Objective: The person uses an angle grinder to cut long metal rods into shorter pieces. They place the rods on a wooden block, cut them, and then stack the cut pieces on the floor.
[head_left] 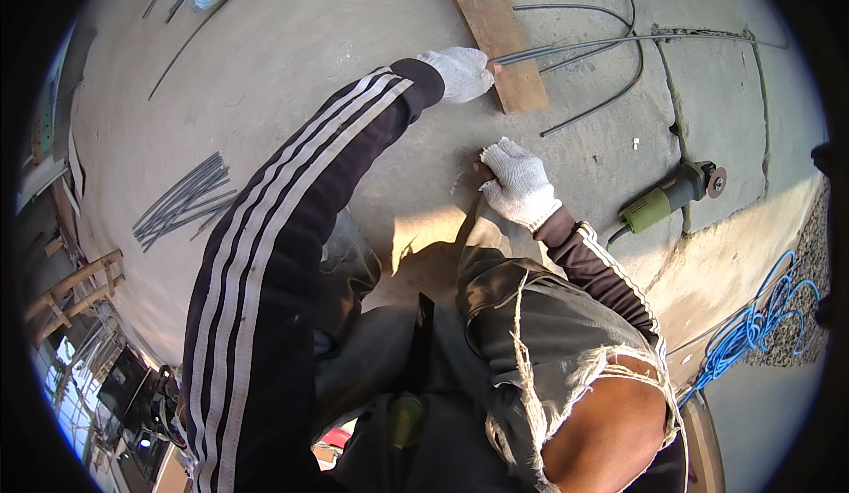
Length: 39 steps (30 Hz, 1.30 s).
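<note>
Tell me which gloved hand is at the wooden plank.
The left hand, holding rods at the wooden plank; the right hand sits apart from it.

Bare concrete floor (301,68) left of the left hand (460,75): passable. Ahead of right hand (519,183): plank (488,29), then bent rods (586,114), obstruct. Long rods (575,48) in left hand cross both. Grinder (659,203) blocks right side.

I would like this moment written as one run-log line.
left hand: gripping rods across plank | right hand: curled, no object visible | angle grinder: on floor, right side
</note>
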{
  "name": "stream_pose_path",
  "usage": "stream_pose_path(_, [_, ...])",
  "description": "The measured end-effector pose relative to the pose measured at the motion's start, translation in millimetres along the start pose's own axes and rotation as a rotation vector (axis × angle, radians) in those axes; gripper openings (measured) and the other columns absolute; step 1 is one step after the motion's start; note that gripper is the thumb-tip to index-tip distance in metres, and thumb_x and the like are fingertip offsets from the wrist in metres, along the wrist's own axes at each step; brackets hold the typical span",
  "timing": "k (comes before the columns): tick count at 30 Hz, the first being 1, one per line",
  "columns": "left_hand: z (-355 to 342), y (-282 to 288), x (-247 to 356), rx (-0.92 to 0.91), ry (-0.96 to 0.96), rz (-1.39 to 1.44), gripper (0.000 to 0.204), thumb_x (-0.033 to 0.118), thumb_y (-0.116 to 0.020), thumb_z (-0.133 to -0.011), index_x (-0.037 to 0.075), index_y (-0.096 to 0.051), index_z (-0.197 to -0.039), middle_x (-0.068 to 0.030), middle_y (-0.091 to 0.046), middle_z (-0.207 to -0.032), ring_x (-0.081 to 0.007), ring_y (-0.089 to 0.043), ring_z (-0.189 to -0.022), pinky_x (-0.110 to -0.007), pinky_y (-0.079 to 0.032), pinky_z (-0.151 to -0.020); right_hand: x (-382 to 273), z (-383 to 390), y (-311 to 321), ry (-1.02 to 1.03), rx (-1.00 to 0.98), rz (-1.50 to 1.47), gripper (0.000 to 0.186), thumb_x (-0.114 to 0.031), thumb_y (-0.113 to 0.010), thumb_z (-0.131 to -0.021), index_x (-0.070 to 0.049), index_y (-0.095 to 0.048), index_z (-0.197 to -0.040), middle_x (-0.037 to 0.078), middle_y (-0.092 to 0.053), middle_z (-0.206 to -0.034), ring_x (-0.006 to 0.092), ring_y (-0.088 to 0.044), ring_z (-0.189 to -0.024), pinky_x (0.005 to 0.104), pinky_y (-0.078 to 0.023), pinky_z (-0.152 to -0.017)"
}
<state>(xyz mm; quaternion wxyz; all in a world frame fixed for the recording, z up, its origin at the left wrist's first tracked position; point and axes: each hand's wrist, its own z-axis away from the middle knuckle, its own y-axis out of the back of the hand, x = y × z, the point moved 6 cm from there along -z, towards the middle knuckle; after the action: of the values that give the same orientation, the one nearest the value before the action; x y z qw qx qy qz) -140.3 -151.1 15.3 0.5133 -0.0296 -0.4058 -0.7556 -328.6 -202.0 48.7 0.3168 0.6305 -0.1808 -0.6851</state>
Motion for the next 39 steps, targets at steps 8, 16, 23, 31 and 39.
stream_pose_path(8, [8, 5, 2, 0.045, 0.024, -0.024, 0.061, 0.054, -0.040, -0.109, -0.001, -0.064, -0.120, -0.0290, -0.067, -0.124, -0.0477, -0.062, -0.120, -0.053, -0.049, -0.099, -44, -93, -66, 0.285, -0.045, 0.136, 0.042, -0.018, -0.070, -0.082, -0.009, -0.065, -0.122, 0.019, -0.061, -0.125, 0.0399, -0.064, -0.112, 0.0473, -0.056, -0.089])
stream_pose_path(16, [4, -2, 0, 0.073, -0.037, -0.003, 0.055, 0.050, -0.044, -0.108, -0.001, -0.065, -0.117, -0.0294, -0.068, -0.117, -0.0478, -0.064, -0.113, -0.053, -0.050, -0.096, -32, -107, -98, 0.113, -0.116, 0.182, 0.036, -0.020, -0.064, -0.089, -0.010, -0.065, -0.124, 0.017, -0.069, -0.115, 0.0376, -0.070, -0.099, 0.0488, -0.058, -0.081])
stream_pose_path(23, [3, -3, 5, 0.116, -0.027, -0.022, 0.047, 0.045, -0.055, -0.101, 0.005, -0.078, -0.111, -0.0198, -0.076, -0.112, -0.0379, -0.073, -0.108, -0.049, -0.056, -0.094, -13, -82, -111, 0.379, 0.081, 0.257, 0.030, -0.028, -0.069, -0.084, -0.009, -0.074, -0.106, 0.016, -0.074, -0.094, 0.0389, -0.071, -0.078, 0.0499, -0.056, -0.069])
stream_pose_path(31, [17, 18, 0, 0.236, -0.012, 0.092, 0.046, 0.044, -0.054, -0.101, 0.005, -0.078, -0.110, -0.0200, -0.077, -0.110, -0.0374, -0.073, -0.107, -0.049, -0.056, -0.093, 5, -48, -30, 0.112, -0.069, -0.260, 0.018, 0.001, -0.054, -0.084, 0.000, -0.058, -0.101, 0.020, -0.058, -0.085, 0.0410, -0.059, -0.079, 0.0403, -0.052, -0.076])
stream_pose_path(39, [9, 2, -1, 0.184, -0.024, 0.116, 0.046, 0.043, -0.053, -0.102, 0.006, -0.079, -0.110, -0.0202, -0.077, -0.109, -0.0368, -0.074, -0.106, -0.049, -0.056, -0.093, 31, -30, 51, -0.248, 0.260, -0.299, 0.013, -0.011, -0.067, -0.100, -0.002, -0.066, -0.110, 0.004, -0.067, -0.092, 0.0130, -0.057, -0.083, 0.0296, -0.049, -0.077])
